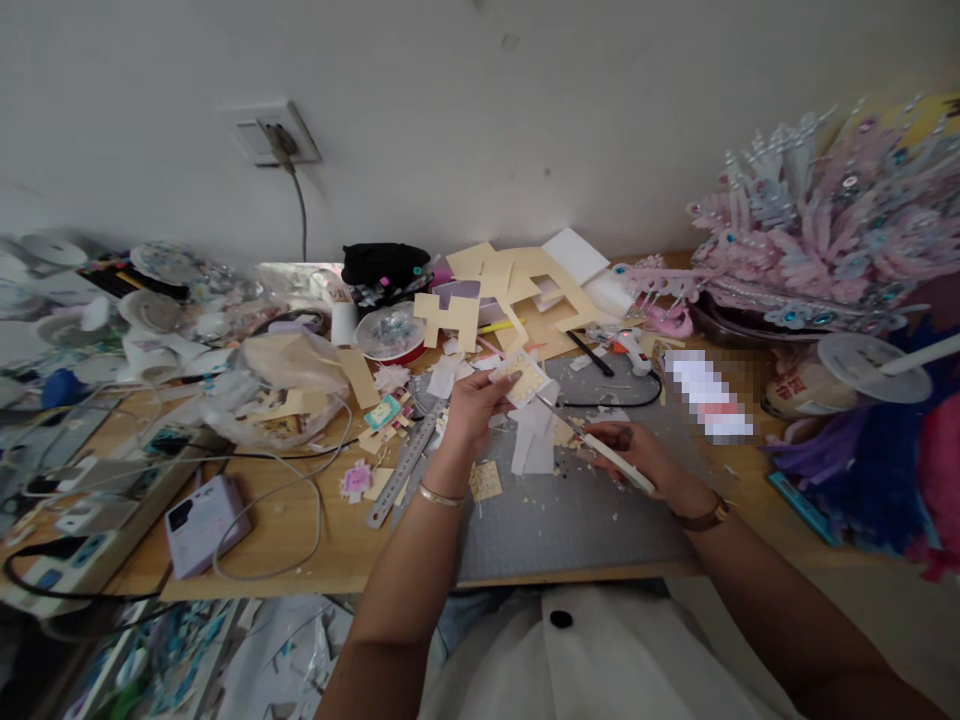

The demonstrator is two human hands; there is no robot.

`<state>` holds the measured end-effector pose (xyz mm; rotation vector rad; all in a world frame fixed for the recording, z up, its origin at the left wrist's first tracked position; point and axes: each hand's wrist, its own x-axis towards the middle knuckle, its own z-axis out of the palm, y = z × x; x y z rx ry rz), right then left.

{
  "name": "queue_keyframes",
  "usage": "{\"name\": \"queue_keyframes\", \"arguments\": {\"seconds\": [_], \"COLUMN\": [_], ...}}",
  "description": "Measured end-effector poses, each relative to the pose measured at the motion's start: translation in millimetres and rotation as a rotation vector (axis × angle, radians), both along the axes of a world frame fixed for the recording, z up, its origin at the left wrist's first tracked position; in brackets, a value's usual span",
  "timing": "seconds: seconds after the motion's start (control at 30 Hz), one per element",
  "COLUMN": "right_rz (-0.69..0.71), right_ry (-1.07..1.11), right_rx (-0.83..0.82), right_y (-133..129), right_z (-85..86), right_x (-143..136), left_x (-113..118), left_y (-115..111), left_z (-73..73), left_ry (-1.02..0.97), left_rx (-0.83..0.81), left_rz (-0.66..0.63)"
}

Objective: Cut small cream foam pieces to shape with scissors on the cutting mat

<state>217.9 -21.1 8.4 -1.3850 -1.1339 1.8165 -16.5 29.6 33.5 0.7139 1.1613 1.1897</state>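
My left hand (480,405) is closed on a small pale-yellow patterned piece with a white border (523,380), held up over the grey cutting mat (600,540). In my right hand (637,455) is a slim tool with a long white handle (619,463) and a thin metal tip. That tip reaches up to the lower right edge of the piece; whether it touches cannot be made out. Below the hands, white paper strips (534,440) and a yellow patterned square (485,481) lie on the mat. A metal ruler (405,470) rests left of my left hand.
Cut yellow sheets (555,300) pile up at the back, near a glue gun (634,352). Left are a plastic bag (289,385), looping cables, a lilac box-shaped device (206,525) and power strips. On the right stand a lidded drink cup (814,380) and pink beaded decorations (817,220).
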Motion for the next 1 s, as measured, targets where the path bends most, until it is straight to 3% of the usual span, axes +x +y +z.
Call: {"name": "queue_keyframes", "arguments": {"seconds": [0.3,1.0], "right_rz": [-0.011,-0.012], "right_ry": [-0.012,-0.011], "right_rx": [0.060,0.005], "right_y": [-0.3,0.0], "right_z": [-0.3,3.8], "right_x": [-2.2,-2.6], "left_x": [0.4,0.4], "left_y": [0.2,-0.5], "left_z": [0.4,2.9], "left_ry": [-0.011,-0.012], "left_rx": [0.003,0.005], "left_rz": [0.000,-0.002]}}
